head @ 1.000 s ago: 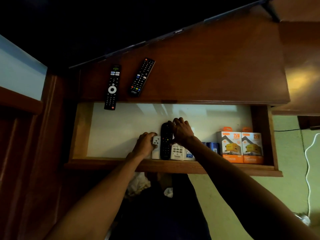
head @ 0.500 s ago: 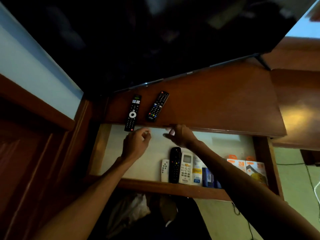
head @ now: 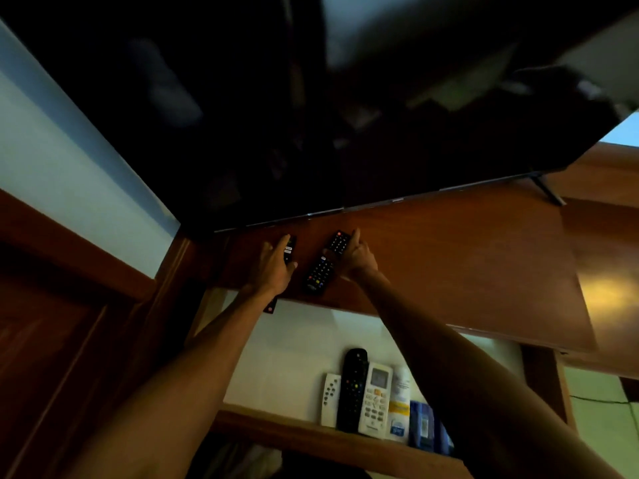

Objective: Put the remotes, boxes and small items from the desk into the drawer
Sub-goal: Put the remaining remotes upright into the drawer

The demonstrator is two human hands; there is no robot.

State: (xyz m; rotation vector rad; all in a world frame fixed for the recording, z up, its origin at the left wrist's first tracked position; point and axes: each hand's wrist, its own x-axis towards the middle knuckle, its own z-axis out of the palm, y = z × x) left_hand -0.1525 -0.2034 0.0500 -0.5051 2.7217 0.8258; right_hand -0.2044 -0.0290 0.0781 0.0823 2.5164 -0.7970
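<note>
Two black remotes lie on desk top just in front of TV base. Left remote (head: 289, 251) mostly under left hand (head: 273, 267), its near end poking past desk edge over the open drawer (head: 276, 361). Right remote (head: 320, 273) lies angled, far end by right hand (head: 356, 257).

Left hand: fingers spread flat over its remote, not yet closed round it. Right hand: fingers extended along far end of right remote, touching its side; grip not formed.

Handling (judged): rigid plastic bars, light, smooth shell, a bit slippery on polished wood. Best hold = across narrow width near mid-length, thumb one long edge, fingers the other. Overhanging end of left remote gives easy purchase from below.

Drawer already holds small white remote (head: 329, 399), black remote (head: 352, 388), white AC remote (head: 377, 397), some small boxes (head: 399, 406) along front wall; free floor to the left
</note>
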